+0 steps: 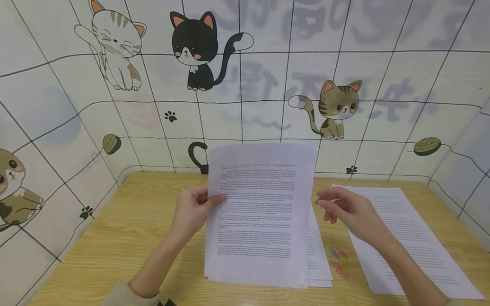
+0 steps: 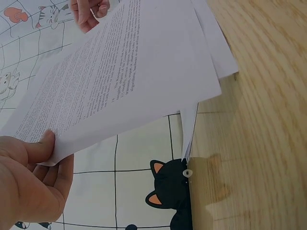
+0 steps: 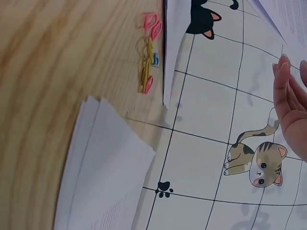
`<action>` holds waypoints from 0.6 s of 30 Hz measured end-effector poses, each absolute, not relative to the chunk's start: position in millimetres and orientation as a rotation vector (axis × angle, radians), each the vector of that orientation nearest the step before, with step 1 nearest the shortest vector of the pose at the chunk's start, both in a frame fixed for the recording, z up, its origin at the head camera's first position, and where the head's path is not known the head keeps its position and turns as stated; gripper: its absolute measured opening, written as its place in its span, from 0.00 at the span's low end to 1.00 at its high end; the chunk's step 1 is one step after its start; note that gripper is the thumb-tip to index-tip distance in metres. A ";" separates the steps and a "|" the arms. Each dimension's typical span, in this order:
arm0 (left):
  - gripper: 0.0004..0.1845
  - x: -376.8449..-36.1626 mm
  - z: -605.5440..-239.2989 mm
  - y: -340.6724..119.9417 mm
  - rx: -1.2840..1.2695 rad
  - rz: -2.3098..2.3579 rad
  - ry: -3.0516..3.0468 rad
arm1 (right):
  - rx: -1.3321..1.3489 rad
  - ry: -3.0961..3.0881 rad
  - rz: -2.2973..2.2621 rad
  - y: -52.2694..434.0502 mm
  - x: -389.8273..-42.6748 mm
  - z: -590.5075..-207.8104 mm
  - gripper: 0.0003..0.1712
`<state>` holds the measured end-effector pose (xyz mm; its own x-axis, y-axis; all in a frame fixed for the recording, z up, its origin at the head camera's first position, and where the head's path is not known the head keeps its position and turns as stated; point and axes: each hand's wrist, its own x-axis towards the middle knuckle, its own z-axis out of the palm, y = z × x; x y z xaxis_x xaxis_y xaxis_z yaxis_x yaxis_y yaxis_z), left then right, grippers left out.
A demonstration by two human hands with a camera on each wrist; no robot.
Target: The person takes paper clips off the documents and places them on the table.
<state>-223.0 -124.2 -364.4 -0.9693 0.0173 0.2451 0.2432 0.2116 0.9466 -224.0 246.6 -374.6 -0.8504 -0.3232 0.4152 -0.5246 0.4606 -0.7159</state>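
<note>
White printed sheets (image 1: 259, 215) stand lifted at centre frame, our left hand (image 1: 192, 208) pinching their left edge, bottom edge resting on the counter (image 1: 136, 240). Our right hand (image 1: 347, 212) hovers beside them, grip slack and empty. Paper clips (image 1: 338, 264) lie unused at lower right beside another stack (image 1: 414, 240); we judge clipping remains undone.

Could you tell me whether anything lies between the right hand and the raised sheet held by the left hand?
Nothing visible does. The right hand hovers open just beside the right edge of the raised sheet, which the left hand pinches; only open air separates them.
</note>
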 end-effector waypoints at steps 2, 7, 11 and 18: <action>0.10 -223.2 -364.8 -124.3 -0.251 -1.860 -2.294 | 0.757 -2.471 1.367 241.7 -224.8 -373.1 0.12; 0.11 -223.6 -364.7 -124.1 -0.253 -1.878 -2.285 | 0.787 -2.452 1.445 231.1 -226.8 -370.8 0.12; 0.11 -223.8 -364.9 -123.9 -0.261 -1.883 -2.278 | 0.792 -2.461 1.466 225.7 -228.4 -370.7 0.12; 0.10 -224.6 -365.4 -125.1 -0.295 -1.898 -2.286 | 0.758 -2.479 1.475 220.5 -227.9 -371.5 0.09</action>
